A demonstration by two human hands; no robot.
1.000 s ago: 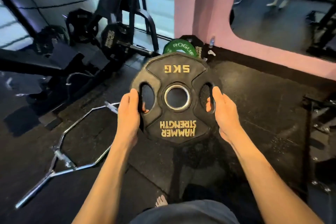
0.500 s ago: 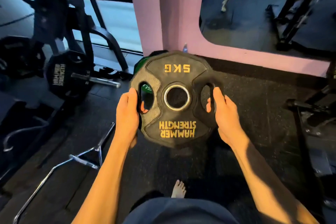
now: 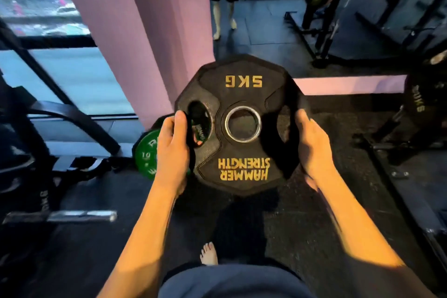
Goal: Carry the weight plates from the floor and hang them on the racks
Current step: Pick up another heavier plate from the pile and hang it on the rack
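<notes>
The black 5 kg plate [image 3: 242,123] has come up and away from the corner: a moment ago the green plate [image 3: 146,155] sat behind it, now it lies low to the left beside the pink pillar [image 3: 145,31]. The carry looks well underway, with a rack still to reach. The left hand [image 3: 173,150] curls through the plate's grip slot; the right hand [image 3: 312,147] clasps the opposite rim. Both arms reach forward, holding the plate above the floor [image 3: 314,225].

Both arms reach forward, left hand [image 3: 173,150] and right hand [image 3: 312,150] each in a curled grip.
</notes>
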